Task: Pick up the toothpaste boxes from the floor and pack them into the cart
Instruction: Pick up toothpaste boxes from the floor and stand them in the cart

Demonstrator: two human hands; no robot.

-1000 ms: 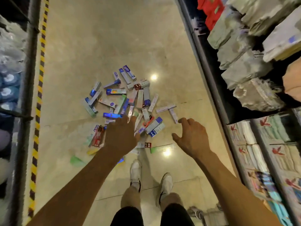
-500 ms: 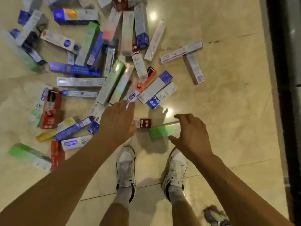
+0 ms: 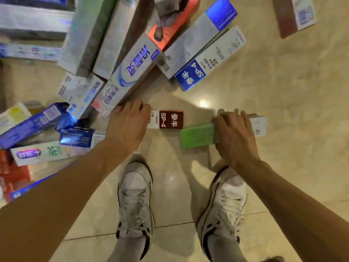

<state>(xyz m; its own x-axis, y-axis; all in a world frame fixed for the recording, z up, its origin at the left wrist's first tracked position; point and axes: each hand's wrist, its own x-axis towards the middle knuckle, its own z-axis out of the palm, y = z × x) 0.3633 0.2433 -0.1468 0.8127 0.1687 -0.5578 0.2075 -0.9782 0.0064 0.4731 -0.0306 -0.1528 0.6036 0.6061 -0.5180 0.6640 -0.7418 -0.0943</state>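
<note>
Toothpaste boxes (image 3: 132, 59) lie strewn on the floor (image 3: 283, 91) beyond your fingers. Your right hand (image 3: 234, 137) clamps its fingers (image 3: 226, 115) on the green box (image 3: 198, 136); your left hand (image 3: 128, 125) curls over the neighbouring maroon box (image 3: 171, 120).

Left hand (image 3: 128, 125) fingertips unseen, perhaps around the maroon box (image 3: 171, 120).

A: Footwear?
B: The left shoe (image 3: 135, 197): white, laced, black trim, grey scuffs. The right shoe (image 3: 225, 201), just right of it: same, pinkish smudge at toe.
A: Rising from the left shoe?
B: Pale grey sock (image 3: 130, 250).
</note>
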